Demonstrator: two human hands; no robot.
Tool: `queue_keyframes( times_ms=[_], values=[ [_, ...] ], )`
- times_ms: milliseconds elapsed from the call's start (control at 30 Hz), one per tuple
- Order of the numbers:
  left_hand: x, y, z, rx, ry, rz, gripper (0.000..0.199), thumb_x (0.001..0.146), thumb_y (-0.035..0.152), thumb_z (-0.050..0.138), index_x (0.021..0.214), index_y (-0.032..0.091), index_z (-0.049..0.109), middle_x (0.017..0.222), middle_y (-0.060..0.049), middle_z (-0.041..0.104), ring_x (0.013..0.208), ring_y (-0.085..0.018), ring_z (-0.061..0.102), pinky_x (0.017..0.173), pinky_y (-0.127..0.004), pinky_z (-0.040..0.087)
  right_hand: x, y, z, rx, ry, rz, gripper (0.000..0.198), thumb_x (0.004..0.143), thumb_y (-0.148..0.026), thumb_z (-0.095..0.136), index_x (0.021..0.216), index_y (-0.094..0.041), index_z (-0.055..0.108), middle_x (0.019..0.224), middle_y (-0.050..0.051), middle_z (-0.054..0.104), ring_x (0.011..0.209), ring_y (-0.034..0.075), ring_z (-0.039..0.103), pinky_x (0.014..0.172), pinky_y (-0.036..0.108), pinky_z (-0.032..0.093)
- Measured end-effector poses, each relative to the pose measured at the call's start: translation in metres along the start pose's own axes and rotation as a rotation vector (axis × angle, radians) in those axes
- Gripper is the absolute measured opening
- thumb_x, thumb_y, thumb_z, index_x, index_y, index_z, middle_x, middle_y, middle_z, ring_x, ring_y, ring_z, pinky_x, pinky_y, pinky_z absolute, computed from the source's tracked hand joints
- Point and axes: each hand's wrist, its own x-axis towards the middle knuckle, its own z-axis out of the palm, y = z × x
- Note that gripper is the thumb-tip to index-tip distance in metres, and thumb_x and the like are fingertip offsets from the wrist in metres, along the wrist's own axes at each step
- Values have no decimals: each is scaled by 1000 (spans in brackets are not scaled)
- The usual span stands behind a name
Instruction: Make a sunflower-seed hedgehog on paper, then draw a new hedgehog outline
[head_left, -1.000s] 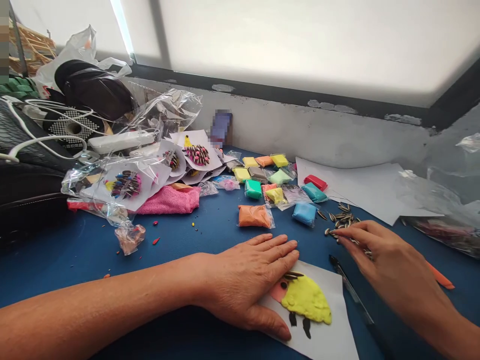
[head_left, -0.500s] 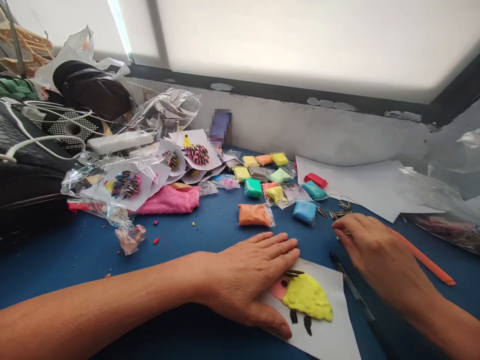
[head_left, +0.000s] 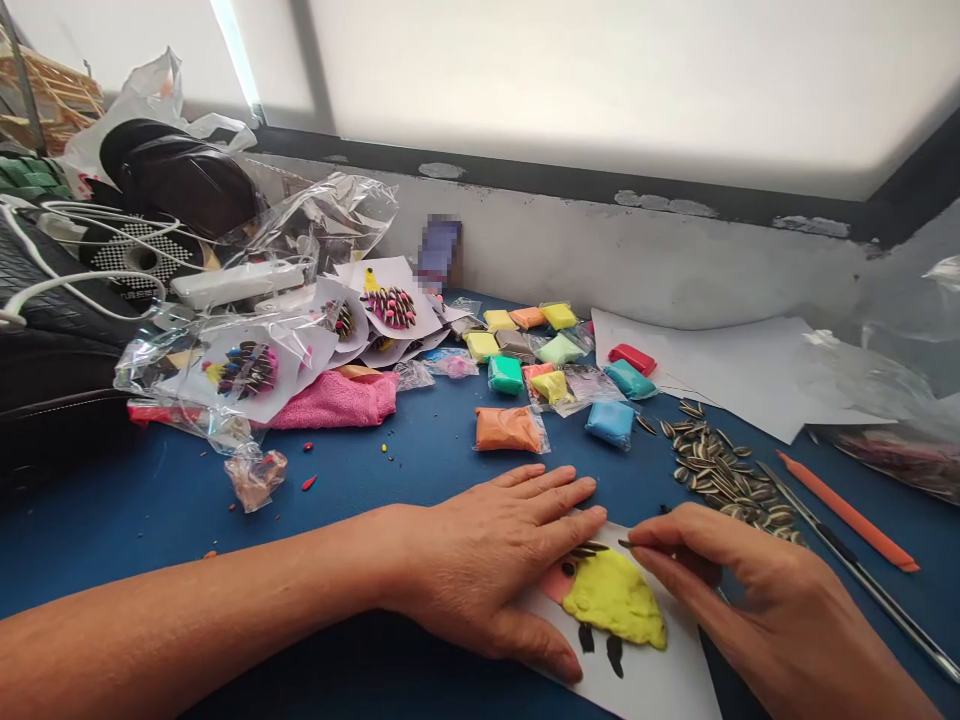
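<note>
My left hand [head_left: 517, 560] lies flat with fingers stretched, pressing on the left part of a sheet of white paper [head_left: 667, 690]. On that paper is a flattened yellow clay body [head_left: 619, 600] with a pink clay head [head_left: 556, 583], partly hidden by my fingers, a black eye and two black legs [head_left: 615, 655]. A couple of striped sunflower seeds [head_left: 589, 550] stick in the clay's upper left edge. Just above the yellow clay, my right hand [head_left: 720, 580] pinches one sunflower seed [head_left: 625, 544] between thumb and forefinger. A heap of sunflower seeds [head_left: 720, 465] lies beyond that hand.
Several wrapped clay packs, among them orange [head_left: 510, 430] and blue [head_left: 610, 424], lie ahead. An orange stick-like tool [head_left: 847, 510] and a metal rod [head_left: 862, 570] are at right. Finished seed pictures [head_left: 390, 300], a pink cloth [head_left: 337, 400] and a black bag [head_left: 60, 370] crowd the left.
My right hand has come from the seed heap toward the paper, and a sunflower seed now shows in its fingertips. The heap is uncovered. My left hand stays in place.
</note>
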Motion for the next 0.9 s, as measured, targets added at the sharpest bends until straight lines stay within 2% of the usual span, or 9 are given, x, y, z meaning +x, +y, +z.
queue_keyframes(
  times_ms=[67,167,300,433,600,733,900],
  values=[
    [0,0,0,-3,3,0,100,89,63,69,162,9,26,169,-17,12,158,-31,7,129,-44,9,0,2,1,-29,12,15,15,95,-38,63,91,-30,75,84,-2,76,72,15,73,60,21,57],
    [0,0,0,-12,9,5,101,89,63,70,163,11,25,169,-17,12,158,-33,8,129,-47,10,3,0,3,10,40,-34,14,95,-32,62,97,-31,76,89,-3,78,78,14,75,67,19,59],
    [0,1,1,-6,13,2,100,89,62,70,163,12,26,169,-17,13,158,-32,8,129,-46,9,6,-7,7,29,94,-110,15,93,-24,62,92,-32,74,82,-7,77,68,8,73,60,12,55],
    [0,1,1,-7,12,-10,101,89,63,70,163,13,24,169,-16,13,158,-31,8,129,-45,9,8,-9,11,12,110,-140,15,93,-22,61,89,-31,71,80,-8,74,66,6,71,59,11,54],
    [0,0,2,-6,15,-5,101,88,62,71,163,13,24,169,-16,13,158,-30,7,129,-46,10,7,-9,13,24,94,-137,17,96,-25,58,89,-31,72,82,-6,74,69,7,71,61,12,54],
    [0,0,2,-2,19,2,101,88,62,71,163,12,25,169,-17,13,158,-31,7,129,-45,9,6,-8,15,13,51,-124,22,99,-31,55,95,-29,76,84,-1,74,71,12,72,61,18,56],
    [1,1,2,14,15,1,101,88,61,72,163,12,26,169,-18,14,158,-29,7,128,-45,9,0,-1,22,-136,123,-118,31,98,-47,53,92,-28,77,75,3,69,70,17,68,59,25,55]
  ],
)
